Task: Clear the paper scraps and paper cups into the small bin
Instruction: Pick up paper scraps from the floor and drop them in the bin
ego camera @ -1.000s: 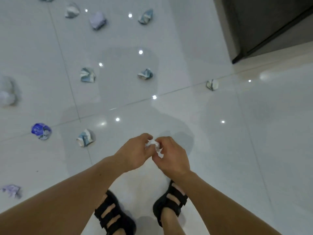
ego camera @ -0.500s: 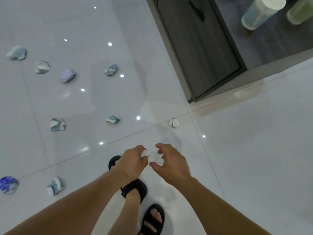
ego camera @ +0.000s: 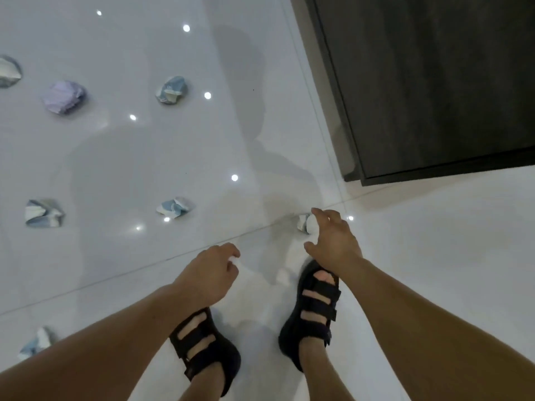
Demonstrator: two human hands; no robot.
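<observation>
On the glossy white floor [ego camera: 115,157], beside the dark cabinet [ego camera: 434,82], I see the right hand [ego camera: 333,241] spread loose, fingers [ego camera: 320,213] just over a small crumpled scrap [ego camera: 303,222] at the tile seam. The left hand [ego camera: 208,273] is curled inward, contents I can't tell. Well left lie blue-white scraps [ego camera: 173,208] and a lilac scrap [ego camera: 63,96].

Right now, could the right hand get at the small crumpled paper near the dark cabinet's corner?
Probably yes. The right hand is open, its fingers spread just beside the paper scrap, with nothing between them. The cabinet stands farther back, out of the way.
</observation>
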